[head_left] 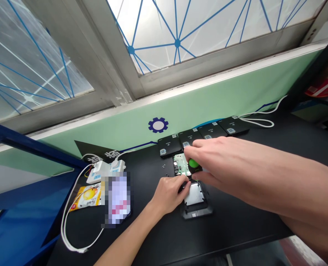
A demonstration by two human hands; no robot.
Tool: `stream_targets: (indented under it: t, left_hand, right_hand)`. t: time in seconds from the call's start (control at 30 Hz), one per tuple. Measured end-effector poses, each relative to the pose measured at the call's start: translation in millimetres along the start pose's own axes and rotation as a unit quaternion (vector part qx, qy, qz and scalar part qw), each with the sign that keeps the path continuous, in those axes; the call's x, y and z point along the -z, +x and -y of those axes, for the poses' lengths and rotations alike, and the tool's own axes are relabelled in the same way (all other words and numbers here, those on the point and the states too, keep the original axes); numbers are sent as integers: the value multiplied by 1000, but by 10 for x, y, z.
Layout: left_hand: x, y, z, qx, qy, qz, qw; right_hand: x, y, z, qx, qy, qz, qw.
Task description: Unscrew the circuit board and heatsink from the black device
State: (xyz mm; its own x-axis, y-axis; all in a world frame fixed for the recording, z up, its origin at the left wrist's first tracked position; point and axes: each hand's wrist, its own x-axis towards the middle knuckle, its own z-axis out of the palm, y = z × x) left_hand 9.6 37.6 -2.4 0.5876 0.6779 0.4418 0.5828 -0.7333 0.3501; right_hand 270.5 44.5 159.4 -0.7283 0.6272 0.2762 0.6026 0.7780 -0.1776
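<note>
My right hand (205, 159) is closed around a screwdriver (194, 165) with a green and black handle, held over the near edge of a green circuit board (180, 163). Just nearer to me lies an opened black device housing (197, 213) with a silver metal plate (193, 194) in it. At the housing's upper left corner is my left hand (172, 192), its fingers curled in a pinch by the screwdriver's lower end; what they hold, if anything, is hidden. Tiny screws (164, 166) lie left of the board.
Several black boxes (168, 145) line the wall behind the board. On the left of the dark table (152, 236) are a white power strip (105, 170), a yellow snack packet (86, 196), a blurred-out phone (119, 199) and a looping white cable (65, 221).
</note>
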Motion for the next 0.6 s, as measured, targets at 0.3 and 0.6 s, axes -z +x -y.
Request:
stream_targets:
  t: [0.3, 0.6]
  left_hand:
    - [-24, 5, 3, -10, -2, -20, 1000]
    - [-23, 39, -7, -5, -8, -13, 1000]
  right_hand:
    - [179, -32, 138, -19, -19, -10, 1000]
    - [46, -29, 36, 18, 14, 1, 1000]
